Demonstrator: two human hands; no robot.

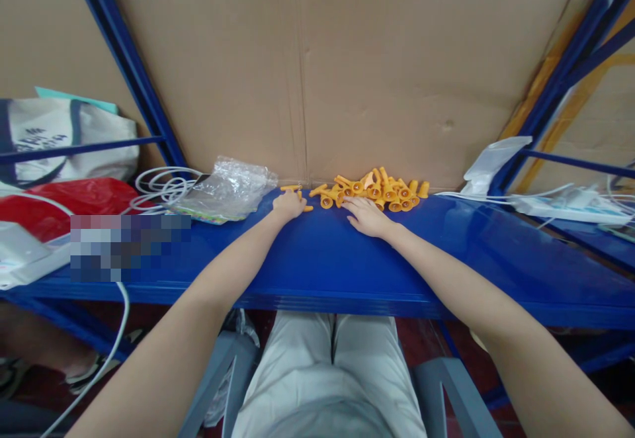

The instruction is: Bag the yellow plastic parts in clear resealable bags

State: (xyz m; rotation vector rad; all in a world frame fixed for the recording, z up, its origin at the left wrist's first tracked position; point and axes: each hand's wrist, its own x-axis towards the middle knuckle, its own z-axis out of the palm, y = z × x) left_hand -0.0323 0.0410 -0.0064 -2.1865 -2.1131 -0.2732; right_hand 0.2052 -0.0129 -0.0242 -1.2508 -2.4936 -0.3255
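Observation:
A pile of small yellow-orange plastic pieces, with narrow stems and flared, funnel-like ends, lies at the back of the blue shelf. My left hand is just left of the pile, its fingers curled down over a few more of these pieces. One yellow-orange piece shows behind its knuckles, and another pokes out beneath the fingertips. At the pile's front edge rests my right hand, palm down, fingers stretched leftward and touching the nearest pieces. What lies under both palms is hidden.
Cardboard walls off the back. Left of my hands are a clear plastic bag, a coiled white cable, a red bag and a canvas bag. A white power strip lies at the right. Blue posts stand on both sides.

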